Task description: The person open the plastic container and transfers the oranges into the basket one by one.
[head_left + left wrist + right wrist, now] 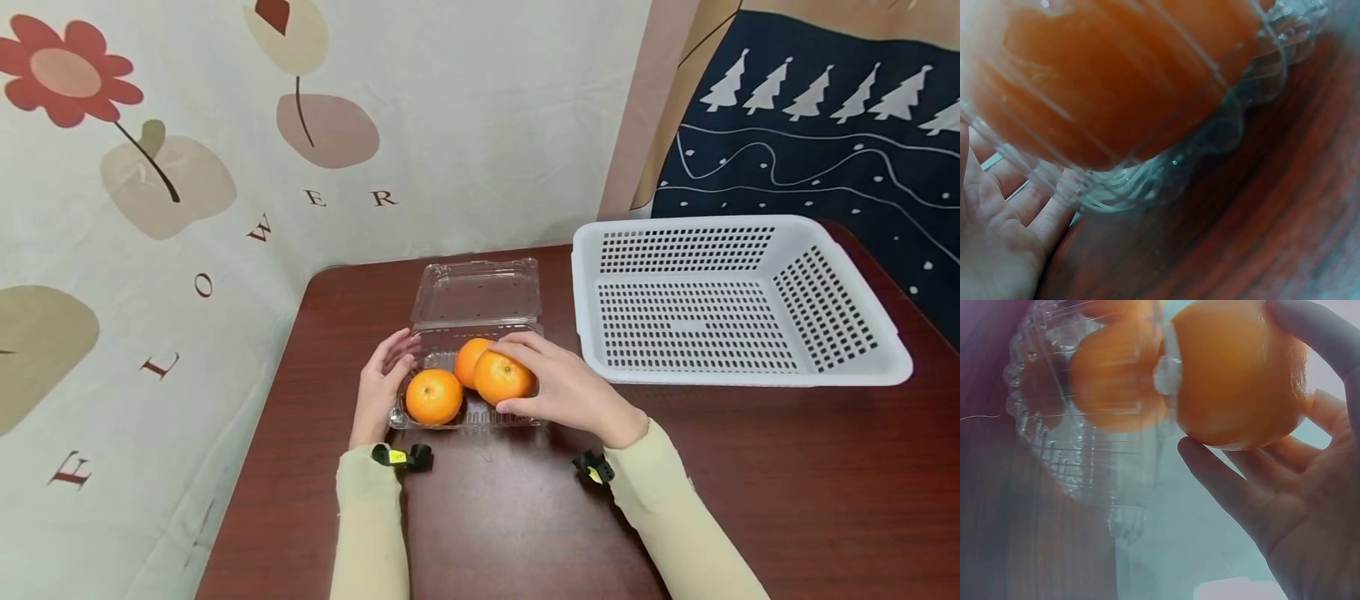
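Observation:
In the head view my right hand (564,388) grips an orange (502,380), thumb on the near side and fingers over the far side. From the right wrist, that orange (1238,375) shows at the rim of a clear plastic clamshell box (1129,469). Two more oranges, one at the front left (433,397) and one farther back (468,358), sit inside the box. My left hand (381,385) rests along the box's left side, fingers loosely bent. In the left wrist view its fingers (1025,194) lie against the outside of the clear wall.
The box's lid (478,292) is folded back, away from me. A white perforated plastic basket (742,379) stands to the right on the dark red-brown table (495,517). Printed cloth (480,125) hangs behind and to the left.

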Available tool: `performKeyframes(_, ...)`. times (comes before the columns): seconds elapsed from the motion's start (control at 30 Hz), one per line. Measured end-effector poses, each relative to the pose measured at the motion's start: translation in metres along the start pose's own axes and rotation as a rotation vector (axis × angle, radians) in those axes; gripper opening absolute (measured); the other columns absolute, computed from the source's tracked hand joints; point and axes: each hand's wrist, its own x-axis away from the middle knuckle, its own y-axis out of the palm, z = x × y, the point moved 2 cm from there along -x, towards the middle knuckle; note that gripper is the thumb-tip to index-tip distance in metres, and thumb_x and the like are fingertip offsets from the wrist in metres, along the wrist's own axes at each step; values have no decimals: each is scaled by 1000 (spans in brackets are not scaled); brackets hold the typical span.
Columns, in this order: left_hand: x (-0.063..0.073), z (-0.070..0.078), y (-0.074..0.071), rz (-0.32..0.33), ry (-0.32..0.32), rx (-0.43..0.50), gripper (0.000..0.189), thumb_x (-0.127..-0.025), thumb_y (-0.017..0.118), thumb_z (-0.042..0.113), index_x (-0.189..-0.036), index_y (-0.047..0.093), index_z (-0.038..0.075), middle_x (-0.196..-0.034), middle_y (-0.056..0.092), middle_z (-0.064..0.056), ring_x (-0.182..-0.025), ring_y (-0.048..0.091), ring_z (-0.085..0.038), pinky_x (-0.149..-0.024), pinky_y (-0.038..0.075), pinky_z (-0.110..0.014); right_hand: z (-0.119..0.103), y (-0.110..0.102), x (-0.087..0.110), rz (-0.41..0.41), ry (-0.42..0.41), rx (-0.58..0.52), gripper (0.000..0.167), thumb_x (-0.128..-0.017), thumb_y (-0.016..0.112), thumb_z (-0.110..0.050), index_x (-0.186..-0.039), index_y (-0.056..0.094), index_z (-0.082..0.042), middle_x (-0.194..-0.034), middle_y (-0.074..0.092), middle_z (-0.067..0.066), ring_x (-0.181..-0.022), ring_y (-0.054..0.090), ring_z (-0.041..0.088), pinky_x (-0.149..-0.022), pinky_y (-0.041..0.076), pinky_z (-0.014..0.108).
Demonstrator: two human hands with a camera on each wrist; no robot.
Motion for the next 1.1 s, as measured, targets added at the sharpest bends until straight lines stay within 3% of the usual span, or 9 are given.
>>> performKeyframes(0.63,1,6,1,-11,-4,-8,43,-90,51,8,-132,41,8,-127,49,-13,-116,45,-25,-87,44,-21,-7,-15,4,24,3,-9,67,-71,63,-56,-130,45,-28,-126,42,-10,-103,50,8,-83,46,30)
performKeyframes(1.1,1,5,1,-16,-1,-18,44,-90,51,8,-133,40,8,-126,50,-11,-116,46,-24,-89,43,-24,-6,-21,7,19,13,-5,67,-72,62,-57,-130,44,-28,-126,43,-8,-102,50,10,-81,47,31)
